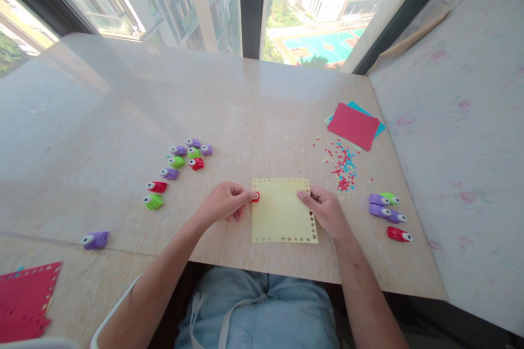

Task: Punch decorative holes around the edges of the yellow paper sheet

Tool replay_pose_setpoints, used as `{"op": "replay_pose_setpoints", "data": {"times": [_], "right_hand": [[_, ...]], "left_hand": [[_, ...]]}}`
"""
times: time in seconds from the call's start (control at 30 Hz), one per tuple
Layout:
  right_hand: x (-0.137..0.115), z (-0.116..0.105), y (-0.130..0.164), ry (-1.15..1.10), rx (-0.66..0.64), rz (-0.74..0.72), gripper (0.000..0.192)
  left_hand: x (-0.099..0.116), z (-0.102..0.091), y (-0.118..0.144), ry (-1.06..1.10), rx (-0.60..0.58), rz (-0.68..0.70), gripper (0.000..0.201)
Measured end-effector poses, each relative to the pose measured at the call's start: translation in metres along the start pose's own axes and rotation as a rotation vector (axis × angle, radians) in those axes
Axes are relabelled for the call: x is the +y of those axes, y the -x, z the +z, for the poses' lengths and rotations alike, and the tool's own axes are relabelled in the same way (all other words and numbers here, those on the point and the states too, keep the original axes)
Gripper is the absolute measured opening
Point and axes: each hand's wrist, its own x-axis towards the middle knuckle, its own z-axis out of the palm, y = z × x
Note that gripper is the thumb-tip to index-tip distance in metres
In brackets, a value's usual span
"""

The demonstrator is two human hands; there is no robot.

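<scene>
**Red punch [256, 197] at left edge of yellow card [282, 218], both your hands engaged**

Your left hand [229, 200] is pinching the red punch, thumb on top; most of the punch is hidden by your fingers. Can't tell whether its button is pressed down. Your right hand [327, 211] has the card's right edge pinched, thumb flat on the face. Card sits in front of you, near the table's [245, 114] front edge, between your hands. Small cutouts run along its top, right and bottom edges; hearts and stars readable at bottom.

To your left: a loose group of purple, green and red punches [176, 162], plus a lone purple punch [95, 240] nearer you. Red sheets [28, 286] with cutout edges at the far lower left.

To your right: five more punches [379, 211], scattered confetti [346, 169] in red, blue and pale yellow, and behind it a card stack [354, 126], red on top, blue showing under.
</scene>
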Motion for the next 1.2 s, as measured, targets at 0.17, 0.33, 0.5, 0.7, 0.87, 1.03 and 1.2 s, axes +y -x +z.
{"op": "replay_pose_setpoints", "data": {"times": [0.17,0.33,0.5,0.7,0.87,1.03,1.2], "right_hand": [[-0.002,0.0,0.0,-0.03,-0.019,0.003,0.041],[-0.001,0.001,0.0,-0.06,-0.032,0.005,0.039],[0.001,0.001,-0.001,-0.062,-0.032,-0.013,0.038],[0.0,0.001,-0.001,-0.036,-0.021,-0.029,0.039],[0.0,0.001,0.0,-0.009,-0.008,-0.045,0.042],[0.003,0.001,-0.002,-0.008,0.006,-0.05,0.041],[0.004,0.002,-0.002,0.003,0.02,-0.069,0.037]], "left_hand": [[0.006,-0.007,-0.005,0.028,-0.101,-0.077,0.046],[0.012,-0.012,-0.001,0.083,-0.136,-0.105,0.046],[0.015,-0.01,-0.004,-0.028,-0.124,-0.115,0.045],[0.012,-0.01,-0.006,-0.016,-0.129,-0.103,0.044],[0.016,-0.009,-0.001,-0.001,-0.115,-0.094,0.043],[0.015,-0.008,-0.003,-0.007,-0.093,-0.115,0.041],[0.017,-0.008,-0.002,-0.018,-0.078,-0.102,0.041]]}}
